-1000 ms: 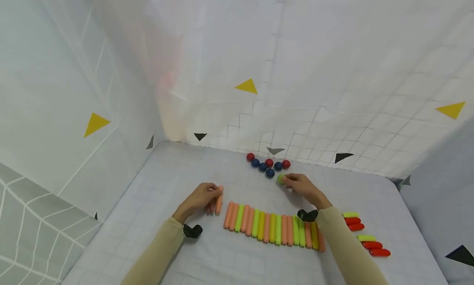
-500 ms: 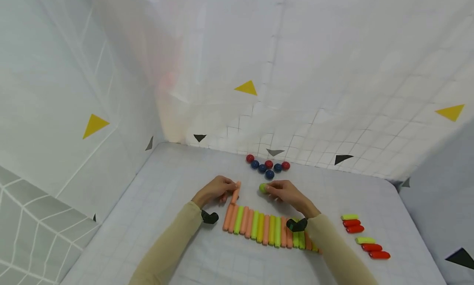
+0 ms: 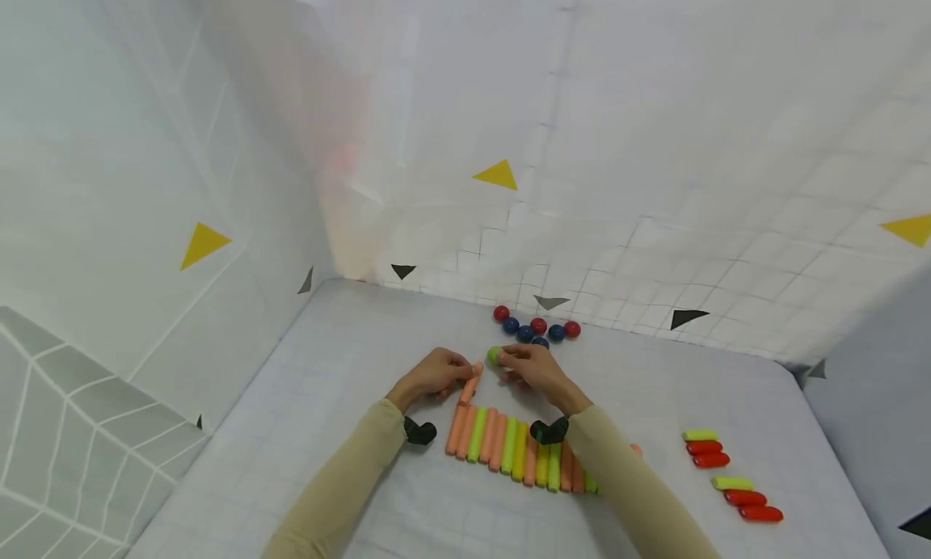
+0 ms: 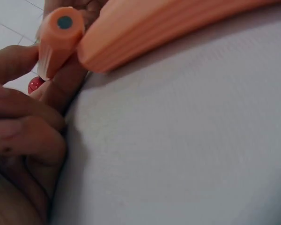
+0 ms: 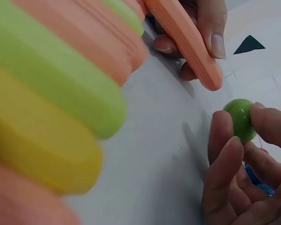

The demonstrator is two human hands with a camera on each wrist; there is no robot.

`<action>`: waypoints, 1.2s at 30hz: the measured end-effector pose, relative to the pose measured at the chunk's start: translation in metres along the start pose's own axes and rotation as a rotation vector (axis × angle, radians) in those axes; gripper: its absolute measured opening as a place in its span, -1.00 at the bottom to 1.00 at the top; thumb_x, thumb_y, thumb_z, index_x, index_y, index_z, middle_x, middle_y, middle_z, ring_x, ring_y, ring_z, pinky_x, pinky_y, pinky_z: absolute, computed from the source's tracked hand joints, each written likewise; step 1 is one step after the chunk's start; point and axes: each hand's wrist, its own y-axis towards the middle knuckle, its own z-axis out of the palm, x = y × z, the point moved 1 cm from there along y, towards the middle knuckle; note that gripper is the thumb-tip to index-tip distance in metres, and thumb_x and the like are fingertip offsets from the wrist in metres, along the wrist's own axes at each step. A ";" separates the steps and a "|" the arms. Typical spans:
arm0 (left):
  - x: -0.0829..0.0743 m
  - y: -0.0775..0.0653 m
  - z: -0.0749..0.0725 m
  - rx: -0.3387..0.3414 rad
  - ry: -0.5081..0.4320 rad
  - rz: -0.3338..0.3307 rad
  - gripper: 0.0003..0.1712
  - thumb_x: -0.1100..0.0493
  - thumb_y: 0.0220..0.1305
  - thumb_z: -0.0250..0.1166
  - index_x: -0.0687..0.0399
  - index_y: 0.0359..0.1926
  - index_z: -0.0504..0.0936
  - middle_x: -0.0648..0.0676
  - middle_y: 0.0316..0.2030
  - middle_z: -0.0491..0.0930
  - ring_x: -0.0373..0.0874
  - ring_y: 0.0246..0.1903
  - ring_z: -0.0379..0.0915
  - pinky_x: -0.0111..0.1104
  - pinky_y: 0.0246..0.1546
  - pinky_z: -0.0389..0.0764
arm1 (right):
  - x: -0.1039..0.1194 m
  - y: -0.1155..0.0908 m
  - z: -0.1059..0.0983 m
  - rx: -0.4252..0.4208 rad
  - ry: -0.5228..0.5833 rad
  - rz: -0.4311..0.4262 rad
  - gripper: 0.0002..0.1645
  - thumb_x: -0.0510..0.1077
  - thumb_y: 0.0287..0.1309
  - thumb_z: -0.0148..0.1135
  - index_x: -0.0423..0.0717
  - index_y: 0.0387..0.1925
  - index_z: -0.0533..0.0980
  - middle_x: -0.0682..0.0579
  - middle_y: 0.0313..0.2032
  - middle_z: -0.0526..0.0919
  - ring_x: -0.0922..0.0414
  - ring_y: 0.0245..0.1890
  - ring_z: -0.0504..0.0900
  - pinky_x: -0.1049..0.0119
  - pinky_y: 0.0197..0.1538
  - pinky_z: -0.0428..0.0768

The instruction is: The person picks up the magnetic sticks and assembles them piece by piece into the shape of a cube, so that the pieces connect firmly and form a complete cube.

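Between thumb and fingers, my left hand pinches an orange stick, which stands tilted at the left end of a row of sticks. In the left wrist view, the near end of that held stick shows a dark round inset. My right hand pinches a green ball close to the stick's upper end. A small gap parts the ball from the stick in the right wrist view. The row's right part is hidden behind my right forearm.
Red and blue balls lie together near the back wall. Two small groups of red pieces and lime ones lie at the right. White patterned sheets wall in the table at the back and sides.
My left hand has moved right with the orange stick, to the row's left end. My right hand has carried the green ball left, close to the stick's upper end.
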 end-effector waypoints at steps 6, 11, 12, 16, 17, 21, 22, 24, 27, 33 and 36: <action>-0.001 0.001 0.001 -0.017 -0.001 -0.003 -0.67 -0.10 0.46 0.38 0.08 -0.15 0.78 -0.07 -0.72 0.35 -0.25 -0.75 0.19 -0.42 -0.69 0.25 | 0.005 0.006 0.003 0.038 -0.018 -0.030 -0.45 0.12 0.48 0.30 -0.04 0.34 0.60 -0.03 -0.04 0.82 0.21 -0.24 0.76 0.33 -0.25 0.48; 0.000 0.001 0.003 -0.014 -0.002 -0.005 -0.67 -0.10 0.46 0.37 0.07 -0.14 0.78 -0.08 -0.73 0.34 -0.25 -0.75 0.19 -0.41 -0.68 0.26 | 0.003 0.009 0.006 0.052 -0.023 -0.056 -0.49 0.10 0.49 0.29 0.00 0.33 0.61 -0.05 -0.04 0.81 0.22 -0.31 0.74 0.34 -0.29 0.45; 0.000 0.002 0.003 -0.016 -0.006 -0.006 -0.68 -0.09 0.47 0.37 0.07 -0.13 0.79 -0.08 -0.73 0.34 -0.25 -0.75 0.19 -0.41 -0.68 0.26 | 0.002 0.010 0.006 0.056 -0.027 -0.061 -0.49 0.10 0.49 0.29 0.00 0.33 0.61 -0.06 -0.01 0.80 0.22 -0.31 0.74 0.34 -0.30 0.44; 0.001 0.003 0.003 -0.019 -0.014 -0.006 -0.66 -0.10 0.48 0.35 0.09 -0.09 0.79 -0.08 -0.73 0.34 -0.25 -0.75 0.19 -0.41 -0.68 0.26 | 0.006 0.012 0.009 0.065 -0.052 -0.089 -0.48 0.11 0.50 0.28 0.01 0.34 0.61 -0.16 0.13 0.75 0.19 -0.34 0.76 0.36 -0.30 0.46; 0.001 0.003 0.004 -0.020 -0.017 -0.009 -0.65 -0.10 0.47 0.35 0.09 -0.08 0.79 -0.09 -0.73 0.34 -0.26 -0.75 0.18 -0.41 -0.68 0.25 | 0.007 0.012 0.010 0.067 -0.060 -0.099 -0.48 0.11 0.50 0.28 0.00 0.35 0.60 -0.18 0.16 0.73 0.18 -0.34 0.76 0.36 -0.29 0.47; 0.000 0.004 0.005 -0.030 -0.015 -0.022 -0.62 -0.12 0.47 0.34 0.10 -0.09 0.78 -0.09 -0.73 0.34 -0.26 -0.74 0.18 -0.42 -0.67 0.25 | 0.008 0.010 0.011 0.070 -0.087 -0.113 -0.46 0.10 0.55 0.22 0.01 0.40 0.56 -0.19 0.20 0.69 0.16 -0.34 0.75 0.36 -0.26 0.51; 0.000 0.004 0.006 -0.035 -0.016 -0.027 -0.62 -0.12 0.48 0.33 0.10 -0.09 0.78 -0.09 -0.73 0.35 -0.26 -0.74 0.18 -0.43 -0.67 0.25 | 0.008 0.010 0.011 0.068 -0.089 -0.110 -0.47 0.11 0.55 0.20 0.02 0.41 0.56 -0.17 0.19 0.69 0.16 -0.34 0.75 0.35 -0.26 0.51; -0.001 0.003 0.006 -0.046 -0.016 -0.039 -0.62 -0.12 0.49 0.32 0.11 -0.09 0.78 -0.09 -0.72 0.35 -0.26 -0.74 0.19 -0.43 -0.67 0.26 | 0.005 0.010 0.011 0.060 -0.084 -0.098 -0.48 0.10 0.56 0.19 0.06 0.41 0.56 -0.12 0.13 0.71 0.17 -0.34 0.73 0.34 -0.25 0.51; -0.002 0.002 0.006 -0.064 -0.019 -0.050 -0.61 -0.12 0.51 0.30 0.12 -0.08 0.77 -0.08 -0.70 0.35 -0.25 -0.73 0.21 -0.43 -0.66 0.27 | 0.001 0.009 0.007 0.036 -0.072 -0.089 -0.51 0.10 0.55 0.20 0.07 0.37 0.59 -0.09 -0.01 0.74 0.17 -0.34 0.72 0.34 -0.25 0.51; -0.003 0.004 0.006 -0.089 -0.051 -0.056 -0.60 -0.11 0.51 0.31 0.15 -0.07 0.77 -0.06 -0.57 0.51 -0.27 -0.69 0.26 -0.45 -0.63 0.32 | -0.006 -0.002 -0.009 -0.133 -0.123 -0.186 -0.64 0.04 0.49 0.30 -0.11 0.09 0.69 -0.11 -0.22 0.76 0.12 -0.43 0.72 0.33 -0.38 0.58; -0.004 0.004 0.006 -0.102 -0.076 -0.060 -0.60 -0.11 0.49 0.34 0.16 -0.07 0.77 -0.04 -0.46 0.62 -0.27 -0.67 0.27 -0.46 -0.63 0.34 | -0.006 -0.009 -0.021 -0.238 -0.162 -0.253 -0.71 0.02 0.45 0.36 -0.13 -0.05 0.70 -0.18 -0.26 0.76 0.06 -0.46 0.71 0.33 -0.41 0.57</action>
